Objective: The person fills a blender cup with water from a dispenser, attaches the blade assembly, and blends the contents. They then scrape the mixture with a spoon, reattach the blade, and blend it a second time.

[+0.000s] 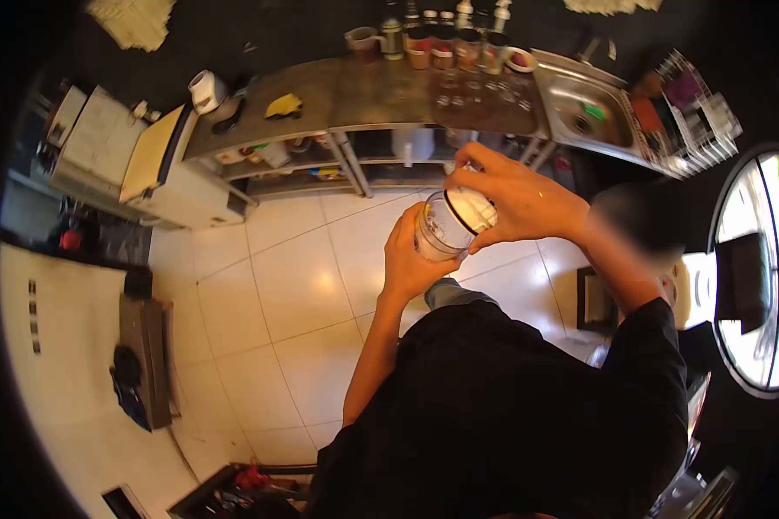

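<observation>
My left hand (409, 259) is wrapped around a clear plastic cup (435, 233), holding it upright in front of my body. My right hand (515, 199) comes over the top and grips a white lid (474, 210) at the cup's black-edged rim; the lid sits tilted against the opening. What is inside the cup I cannot make out. Both hands are over a white tiled floor, well short of the steel counter.
A steel counter (372, 95) runs along the far wall with several jars and bottles (446, 43) at its back. A sink (584, 112) and a dish rack (692, 112) are to its right. A white appliance (160, 173) stands at the left, a low shelf (143, 355) below it.
</observation>
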Demonstrator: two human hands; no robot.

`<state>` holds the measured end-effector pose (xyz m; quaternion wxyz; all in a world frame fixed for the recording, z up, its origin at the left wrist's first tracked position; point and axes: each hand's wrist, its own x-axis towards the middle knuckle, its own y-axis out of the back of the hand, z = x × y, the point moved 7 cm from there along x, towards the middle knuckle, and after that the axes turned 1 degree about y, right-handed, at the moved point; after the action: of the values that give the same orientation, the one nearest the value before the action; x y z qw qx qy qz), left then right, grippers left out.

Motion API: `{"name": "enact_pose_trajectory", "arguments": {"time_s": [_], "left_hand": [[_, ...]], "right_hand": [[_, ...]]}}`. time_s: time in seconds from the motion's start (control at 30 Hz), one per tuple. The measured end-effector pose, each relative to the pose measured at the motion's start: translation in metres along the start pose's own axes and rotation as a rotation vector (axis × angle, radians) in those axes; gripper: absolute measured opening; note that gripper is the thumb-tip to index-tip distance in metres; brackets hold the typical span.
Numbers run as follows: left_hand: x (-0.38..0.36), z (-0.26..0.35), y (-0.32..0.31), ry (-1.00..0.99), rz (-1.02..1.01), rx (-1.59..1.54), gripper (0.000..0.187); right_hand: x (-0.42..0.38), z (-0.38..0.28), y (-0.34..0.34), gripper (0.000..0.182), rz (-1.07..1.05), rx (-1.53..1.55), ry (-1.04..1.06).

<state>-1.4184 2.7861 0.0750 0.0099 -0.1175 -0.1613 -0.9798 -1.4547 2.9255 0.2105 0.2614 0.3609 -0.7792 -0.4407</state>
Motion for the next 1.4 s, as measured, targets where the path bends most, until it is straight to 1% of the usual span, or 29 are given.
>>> {"name": "enact_pose_trajectory", "arguments": {"time_s": [0.1,0.17,0.2,0.23,0.3,0.37,0.4,0.47,0.5,0.57,0.6,0.63,0.7,0.73,0.77,0.83,0.87,0.9,0.97,1.03,1.1,1.13,1.17,1.2,1.23,1.27,1.3,1.37,1.4], "left_hand": [[0.014,-0.018,0.04,0.055,0.064,-0.02,0.088],[0.027,-0.031,0.062,0.088,0.082,-0.058,0.088],[0.035,-0.042,0.075,0.061,0.124,-0.047,0.088],[0.057,-0.06,0.103,0.074,0.167,-0.029,0.088],[0.082,-0.074,0.124,0.128,0.083,-0.108,0.088],[0.101,-0.079,0.148,0.161,0.095,-0.141,0.086],[0.113,-0.08,0.162,0.14,0.094,-0.156,0.086],[0.13,-0.093,0.188,0.132,0.102,-0.166,0.086],[0.136,-0.099,0.2,0.142,0.123,-0.169,0.086],[0.151,-0.107,0.223,0.189,0.154,-0.076,0.088],[0.159,-0.099,0.238,0.15,0.216,0.03,0.087],[0.169,-0.098,0.252,0.149,0.244,0.028,0.087],[0.179,-0.106,0.279,0.206,0.333,0.111,0.086],[0.185,-0.104,0.296,0.144,0.421,0.215,0.083],[0.19,-0.112,0.308,0.151,0.434,0.209,0.083],[0.199,-0.127,0.337,0.145,0.502,0.357,0.086],[0.203,-0.131,0.351,0.075,0.564,0.387,0.082],[0.207,-0.143,0.365,0.073,0.572,0.38,0.082],[0.213,-0.17,0.394,0.082,0.626,0.365,0.083],[0.22,-0.195,0.424,0.083,0.62,0.321,0.083],[0.226,-0.214,0.456,0.093,0.591,0.385,0.084],[0.229,-0.229,0.469,0.125,0.531,0.342,0.082],[0.232,-0.237,0.484,0.114,0.52,0.342,0.082],[0.236,-0.246,0.498,0.111,0.497,0.264,0.081],[0.238,-0.254,0.51,0.111,0.467,0.185,0.08],[0.241,-0.263,0.523,0.151,0.419,0.187,0.078],[0.244,-0.266,0.534,0.147,0.391,0.181,0.078],[0.25,-0.279,0.555,0.231,0.363,0.109,0.076],[0.253,-0.286,0.562,0.211,0.348,0.025,0.075]], "right_hand": [[0.062,-0.011,-0.016,0.083,-0.035,-0.024,0.178],[0.097,-0.01,-0.027,0.084,-0.047,0.021,0.254],[0.116,-0.011,-0.028,0.084,-0.046,0.026,0.352],[0.155,-0.009,-0.032,0.085,-0.051,0.042,0.467],[0.197,-0.003,-0.035,0.086,-0.113,0.042,0.516],[0.233,-0.001,-0.042,0.088,-0.163,0.087,0.634],[0.255,0.002,-0.042,0.088,-0.175,0.082,0.66],[0.291,0.003,-0.04,0.087,-0.113,0.126,0.785],[0.308,0.008,-0.048,0.087,-0.13,0.133,0.799],[0.343,0.013,-0.055,0.084,-0.074,0.065,0.92],[0.356,0.01,-0.056,0.078,-0.049,0.031,0.956],[0.374,0.009,-0.059,0.078,-0.065,0.027,0.979],[0.411,0.014,-0.068,0.07,-0.013,0.052,0.86],[0.43,0.008,-0.069,0.062,0.01,0.088,0.805],[0.445,0.004,-0.076,0.062,-0.003,0.09,0.813],[0.486,0.007,-0.089,0.057,-0.022,0.12,0.631],[0.505,0.004,-0.095,0.051,-0.044,0.135,0.561],[0.52,-0.005,-0.103,0.051,-0.05,0.127,0.564],[0.555,-0.014,-0.116,0.045,0.023,0.085,0.418],[0.59,-0.026,-0.132,0.042,0.022,0.082,0.394],[0.622,-0.033,-0.149,0.038,0.039,0.065,0.333],[0.635,-0.037,-0.158,0.039,-0.059,0.01,0.254],[0.648,-0.041,-0.16,0.039,-0.047,0.007,0.245],[0.661,-0.037,-0.17,0.041,-0.08,0.21,0.169],[0.671,-0.028,-0.182,0.044,-0.108,0.416,0.086],[0.682,0.001,-0.203,0.049,-0.061,0.794,-0.003],[0.685,0.023,-0.223,0.049,-0.041,0.797,-0.024],[0.675,0.099,-0.248,0.053,0.367,0.765,-0.313],[0.665,0.145,-0.278,0.058,0.411,0.594,-0.379]]}}
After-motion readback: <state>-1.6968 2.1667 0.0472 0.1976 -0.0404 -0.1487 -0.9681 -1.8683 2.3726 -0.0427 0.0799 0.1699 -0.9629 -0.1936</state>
